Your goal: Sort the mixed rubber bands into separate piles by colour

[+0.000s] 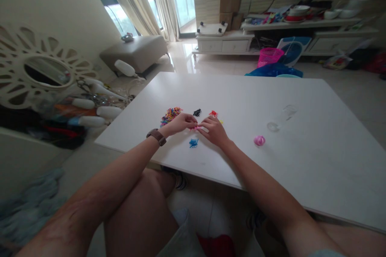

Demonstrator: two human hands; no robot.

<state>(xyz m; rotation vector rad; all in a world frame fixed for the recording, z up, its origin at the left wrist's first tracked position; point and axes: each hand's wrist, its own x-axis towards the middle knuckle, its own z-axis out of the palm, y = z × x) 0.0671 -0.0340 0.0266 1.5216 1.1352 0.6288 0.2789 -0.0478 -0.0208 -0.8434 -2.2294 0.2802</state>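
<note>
My left hand (pixel 181 123) and my right hand (pixel 213 130) meet over a white table (pixel 301 160), fingertips pinched together on a small pink band (pixel 194 128). A mixed pile of coloured small bands (pixel 170 115) lies just beyond my left hand. Small sorted heaps sit around: black ones (pixel 197 112), red ones (pixel 213 113), blue ones (pixel 193 142) near the front. A brown watch strap (pixel 156 136) is on my left wrist.
A pink round lid (pixel 259 140) and a clear plastic container (pixel 282 117) lie on the table to the right. Left of the table are a white ornate mirror (pixel 39 70) and cluttered items. A pink basket (pixel 269 56) and TV shelf stand behind.
</note>
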